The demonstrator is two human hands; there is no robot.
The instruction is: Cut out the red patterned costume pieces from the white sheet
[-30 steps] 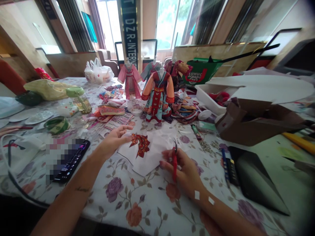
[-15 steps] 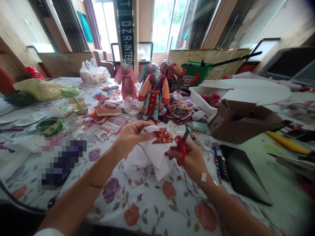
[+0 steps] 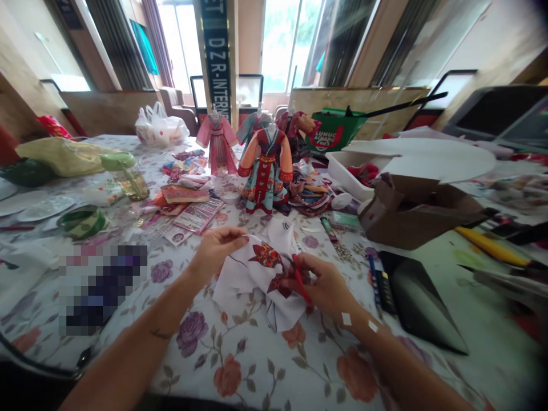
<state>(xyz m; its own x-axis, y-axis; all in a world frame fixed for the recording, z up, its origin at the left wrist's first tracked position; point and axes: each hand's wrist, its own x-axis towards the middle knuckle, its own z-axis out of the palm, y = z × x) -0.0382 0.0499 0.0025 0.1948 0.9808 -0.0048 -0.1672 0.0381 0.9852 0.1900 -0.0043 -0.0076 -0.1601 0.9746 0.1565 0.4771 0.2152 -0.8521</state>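
A piece of white fabric (image 3: 240,294) lies bunched on a floral tablecloth (image 3: 240,365) directly in front of the person, with a red-and-gold embroidered patch (image 3: 266,256) on its upper part. The fabric's upper left edge is pinched by the left hand (image 3: 218,251), its thumb and fingers pressed together on the cloth. Small red-handled scissors (image 3: 301,279) are gripped in the right hand (image 3: 323,282), with the fingers closed around the handles. The tips are held just beside the patch, though the blades are partly hidden and their opening cannot be made out. Beyond the hands, a miniature red-and-teal robe (image 3: 266,171) stands upright, with a pink miniature robe (image 3: 217,142) behind it. A cardboard box (image 3: 411,214) is placed to the right, and a pixelated phone (image 3: 103,288) lies to the left.
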